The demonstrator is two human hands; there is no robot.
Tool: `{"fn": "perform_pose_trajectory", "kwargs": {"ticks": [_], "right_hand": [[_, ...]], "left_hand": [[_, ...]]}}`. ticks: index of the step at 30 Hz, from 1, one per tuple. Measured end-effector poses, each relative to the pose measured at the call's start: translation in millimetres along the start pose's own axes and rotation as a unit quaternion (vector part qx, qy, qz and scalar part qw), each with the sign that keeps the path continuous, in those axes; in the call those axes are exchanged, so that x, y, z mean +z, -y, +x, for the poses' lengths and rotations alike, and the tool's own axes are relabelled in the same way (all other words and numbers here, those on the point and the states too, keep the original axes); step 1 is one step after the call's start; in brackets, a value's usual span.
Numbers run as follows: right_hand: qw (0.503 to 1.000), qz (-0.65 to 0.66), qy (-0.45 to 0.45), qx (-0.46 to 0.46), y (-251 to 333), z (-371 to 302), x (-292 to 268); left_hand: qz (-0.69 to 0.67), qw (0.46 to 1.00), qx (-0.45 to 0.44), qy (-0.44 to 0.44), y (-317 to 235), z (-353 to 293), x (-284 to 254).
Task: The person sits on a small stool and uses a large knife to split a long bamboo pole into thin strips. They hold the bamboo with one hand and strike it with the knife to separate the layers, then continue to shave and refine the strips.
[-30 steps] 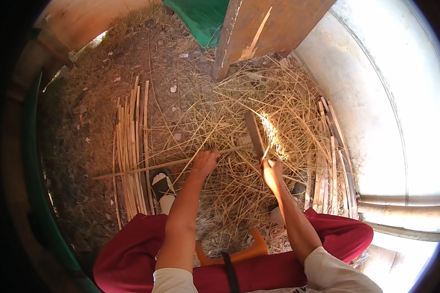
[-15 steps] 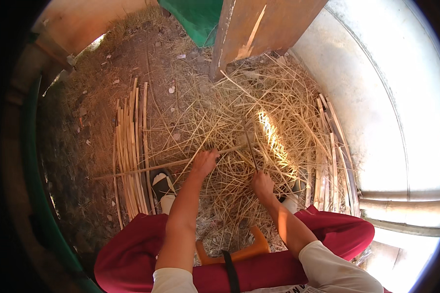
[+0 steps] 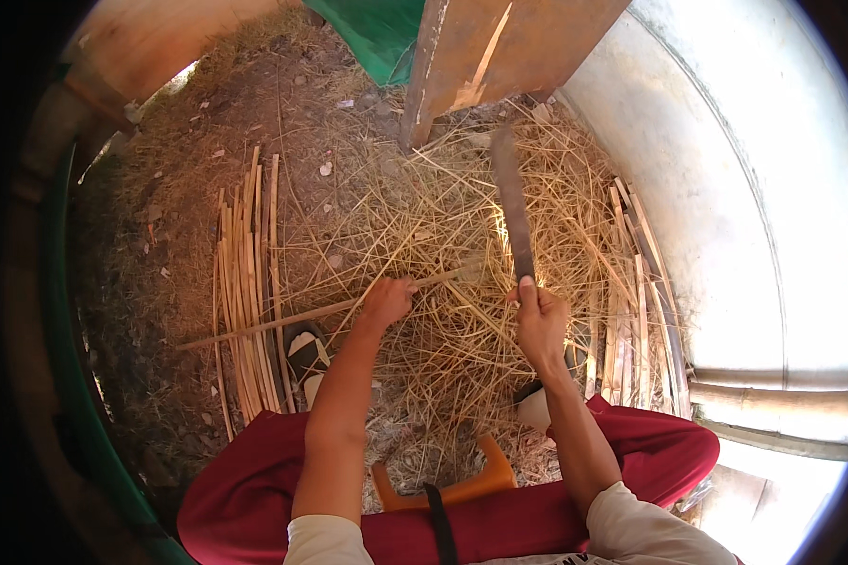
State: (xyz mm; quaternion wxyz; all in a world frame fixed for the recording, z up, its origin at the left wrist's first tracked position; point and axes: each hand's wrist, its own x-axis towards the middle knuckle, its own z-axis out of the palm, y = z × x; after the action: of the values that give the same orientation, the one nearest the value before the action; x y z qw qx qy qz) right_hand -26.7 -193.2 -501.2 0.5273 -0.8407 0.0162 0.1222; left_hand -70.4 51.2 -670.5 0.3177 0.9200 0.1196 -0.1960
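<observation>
My left hand [image 3: 387, 303] is closed around a long, thin bamboo strip [image 3: 254, 330]. The strip slants across in front of me, its left part over a bundle of strips and its right end over the shavings. In my right hand [image 3: 541, 325] is a machete [image 3: 513, 202], gripped at the handle with the thumb along it. Its broad dark blade points away from me, to the right of the strip and apart from it. Beneath both hands spreads a heap of curled, straw-coloured shavings [image 3: 433, 367].
Bamboo strips lie in a bundle [image 3: 245, 282] at the left and another bundle [image 3: 622, 348] at the right. Beyond the shavings stands a brown wooden board [image 3: 509, 56] beside a green sheet [image 3: 377, 38]. A pale wall [image 3: 744, 188] curves along the right. An orange stool [image 3: 471, 487] shows below me.
The machete has swung up off the strip and to the right, its blade now pointing away from me. My left hand and the strip have shifted slightly.
</observation>
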Motion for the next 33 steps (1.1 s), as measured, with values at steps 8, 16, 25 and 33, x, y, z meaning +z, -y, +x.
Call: {"fn": "perform_pose_trajectory", "kwargs": {"ticks": [8,16,25,33], "right_hand": [[0.961,-0.257,-0.031,-0.098,-110,-11,32],[0.950,-0.310,-0.001,-0.038,-135,20,48],[0.957,-0.257,0.110,0.070,-104,36,14],[0.838,0.264,0.262,0.399,-92,50,10]], "left_hand": [[-0.016,0.997,0.031,-0.071,15,3,22],[0.022,0.996,0.031,-0.080,7,-2,17],[0.028,0.996,0.055,-0.061,5,-13,7],[0.054,0.994,0.091,0.029,5,-9,-18]]}}
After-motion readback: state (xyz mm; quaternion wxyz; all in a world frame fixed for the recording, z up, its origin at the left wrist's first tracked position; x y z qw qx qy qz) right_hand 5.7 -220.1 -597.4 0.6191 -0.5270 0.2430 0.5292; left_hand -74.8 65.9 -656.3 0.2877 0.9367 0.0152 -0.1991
